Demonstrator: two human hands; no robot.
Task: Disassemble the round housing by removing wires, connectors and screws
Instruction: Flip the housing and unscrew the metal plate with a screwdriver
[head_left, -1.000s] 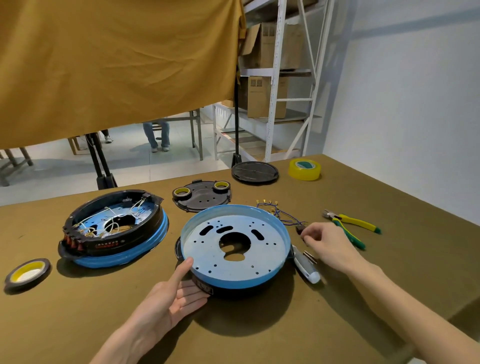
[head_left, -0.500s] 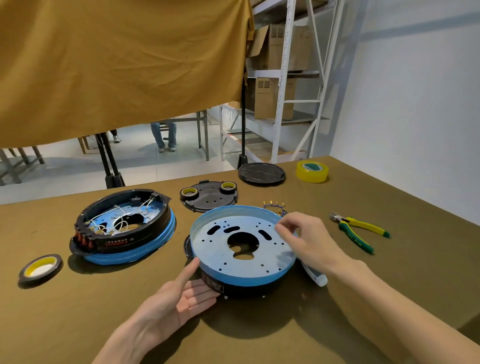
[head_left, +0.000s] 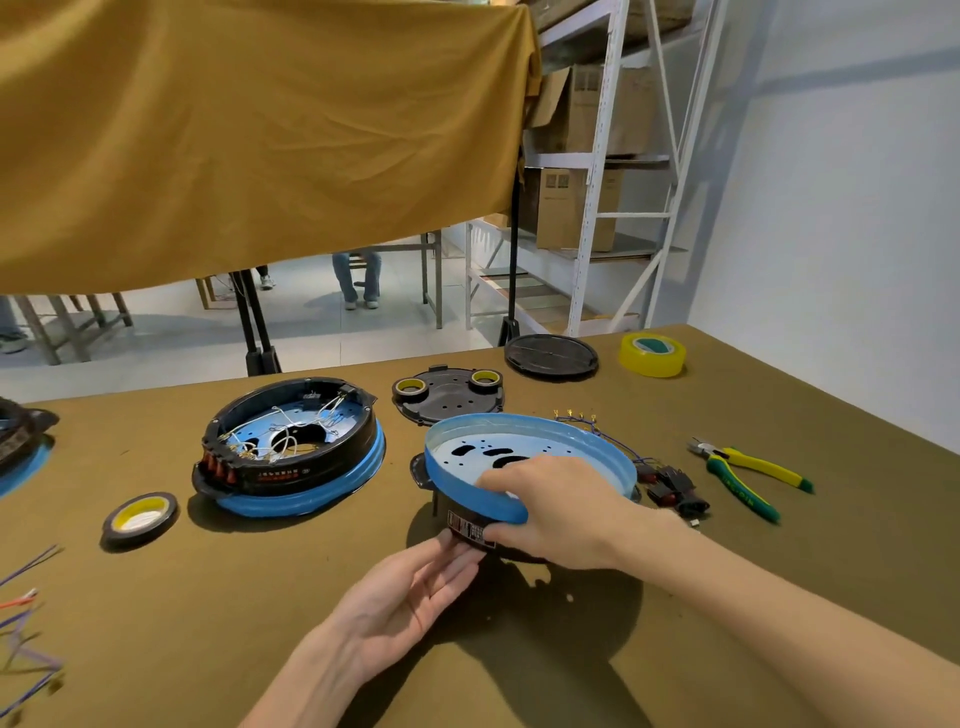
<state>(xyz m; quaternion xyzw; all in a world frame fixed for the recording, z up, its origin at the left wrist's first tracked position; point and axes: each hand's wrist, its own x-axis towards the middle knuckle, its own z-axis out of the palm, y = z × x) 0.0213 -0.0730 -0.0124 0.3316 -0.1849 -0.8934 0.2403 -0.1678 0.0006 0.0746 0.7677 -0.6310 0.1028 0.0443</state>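
Note:
The round housing (head_left: 519, 431), a black body with a blue-rimmed perforated metal plate on top, sits at the table's middle with its near side raised off the cloth. My right hand (head_left: 561, 509) grips its near rim, fingers over the blue edge and thumb on the black side. My left hand (head_left: 405, 603) is open, palm up, with its fingertips touching the labelled black wall just below. A removed bundle of blue wires with black and red connectors (head_left: 670, 483) lies right of the housing.
A second housing (head_left: 291, 447) with white wires inside stands to the left, and part of another (head_left: 15, 441) shows at the far left edge. Green-yellow pliers (head_left: 748, 473) lie right. Tape rolls (head_left: 139, 518) (head_left: 652, 354), a black plate (head_left: 447, 395), a black lid (head_left: 550, 356) and loose wires (head_left: 26, 623) are around.
My right hand moved from the connectors across the plate to the housing's near rim and took hold of it. The near side rose. My left hand shifted right under the wall.

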